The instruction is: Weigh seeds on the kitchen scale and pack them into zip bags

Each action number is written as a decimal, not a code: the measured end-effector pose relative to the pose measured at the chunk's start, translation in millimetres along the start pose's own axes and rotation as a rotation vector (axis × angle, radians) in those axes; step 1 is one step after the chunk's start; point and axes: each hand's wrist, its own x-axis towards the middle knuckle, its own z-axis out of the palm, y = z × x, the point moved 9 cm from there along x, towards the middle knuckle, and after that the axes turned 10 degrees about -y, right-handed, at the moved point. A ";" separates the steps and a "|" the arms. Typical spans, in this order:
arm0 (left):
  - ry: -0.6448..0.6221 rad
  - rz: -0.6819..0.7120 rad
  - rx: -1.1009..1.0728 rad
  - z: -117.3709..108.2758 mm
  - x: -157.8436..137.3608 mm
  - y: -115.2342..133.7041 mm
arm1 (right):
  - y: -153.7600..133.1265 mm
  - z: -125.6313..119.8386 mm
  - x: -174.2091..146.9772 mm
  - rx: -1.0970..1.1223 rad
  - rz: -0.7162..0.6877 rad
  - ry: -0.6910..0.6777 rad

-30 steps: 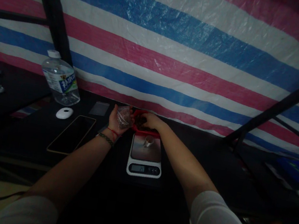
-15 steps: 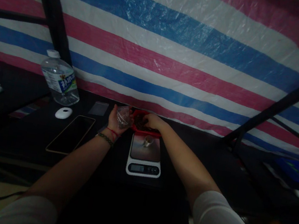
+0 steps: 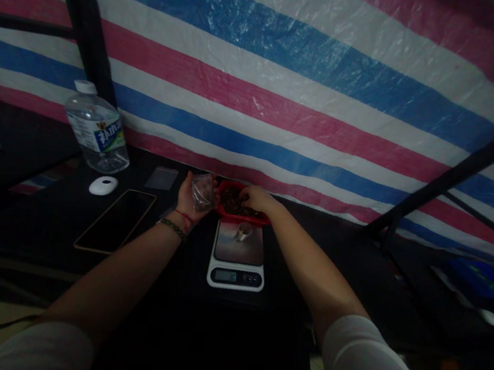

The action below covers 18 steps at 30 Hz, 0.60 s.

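My left hand (image 3: 187, 201) is palm up, its fingers curled around a small clear plastic bag (image 3: 203, 193) with some brownish contents. My right hand (image 3: 256, 199) reaches into a red tray (image 3: 241, 217) of small dark brown pieces (image 3: 230, 197). Its fingertips are bent together among the pieces, and what they pinch is too small to make out. Just in front of the tray is a white kitchen scale (image 3: 238, 265) with a metal plate. A small silvery cup (image 3: 243, 232) stands on that plate; the display digits are unreadable.
Left of my hands lie a flat clear bag (image 3: 161, 178), a phone (image 3: 116, 221) and a white mouse-like object (image 3: 103, 185). Behind them stands a big clear bottle (image 3: 98, 128). A striped plastic sheet (image 3: 263, 87) hangs behind the black table, between dark metal posts (image 3: 75, 5).
My right hand has lifted and shifted slightly within the red tray, showing more of the brown pieces. My left hand keeps the bag in nearly the same place. The view has shifted a little.
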 end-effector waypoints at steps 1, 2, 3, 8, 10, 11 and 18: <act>-0.001 0.005 -0.002 0.0 -0.1 0.3 | -0.1 0.9 0.2 -0.001 -0.005 -0.003; -0.003 0.009 -0.006 -0.2 -0.1 0.5 | -0.1 1.5 0.2 0.000 -0.009 -0.004; -0.008 0.013 -0.011 -0.3 0.0 0.6 | 0.0 1.8 0.0 0.003 -0.012 -0.004; -0.052 0.008 -0.031 -0.7 2.1 -0.1 | -0.7 1.1 -4.3 0.033 -0.029 -0.022; -0.045 0.008 -0.026 -2.4 2.5 0.1 | -2.7 3.1 -6.2 0.051 -0.046 -0.057; -0.039 0.009 -0.022 -3.2 2.6 0.3 | -3.8 5.2 -6.7 0.059 -0.051 -0.082; -0.035 0.004 -0.027 0.3 1.1 0.0 | -5.5 10.8 -3.4 -0.028 -0.014 -0.105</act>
